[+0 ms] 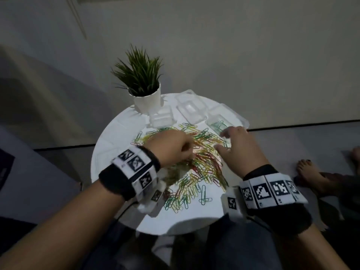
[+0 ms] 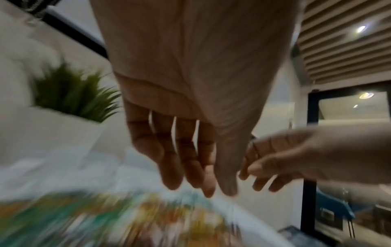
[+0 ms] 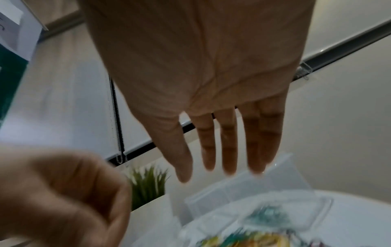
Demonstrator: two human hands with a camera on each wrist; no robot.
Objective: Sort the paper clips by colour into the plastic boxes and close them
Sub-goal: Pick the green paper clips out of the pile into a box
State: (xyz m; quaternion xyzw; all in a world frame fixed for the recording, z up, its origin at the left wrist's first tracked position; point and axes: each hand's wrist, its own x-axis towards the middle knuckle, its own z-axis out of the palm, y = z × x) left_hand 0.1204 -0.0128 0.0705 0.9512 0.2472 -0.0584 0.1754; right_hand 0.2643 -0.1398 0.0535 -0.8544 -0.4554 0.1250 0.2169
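A heap of mixed red, yellow and green paper clips covers the middle of the round white table. Three clear plastic boxes stand open at the back: the left box, the middle box, and the right box, which holds green clips. My left hand hangs over the heap, fingers pointing down with their tips gathered beside the thumb; blur hides any clip between them. My right hand hovers flat with spread fingers at the near edge of the green-clip box.
A potted green plant in a white pot stands at the table's back left, close to the left box. A wall rises right behind the table. Another person's bare foot rests on the floor to the right.
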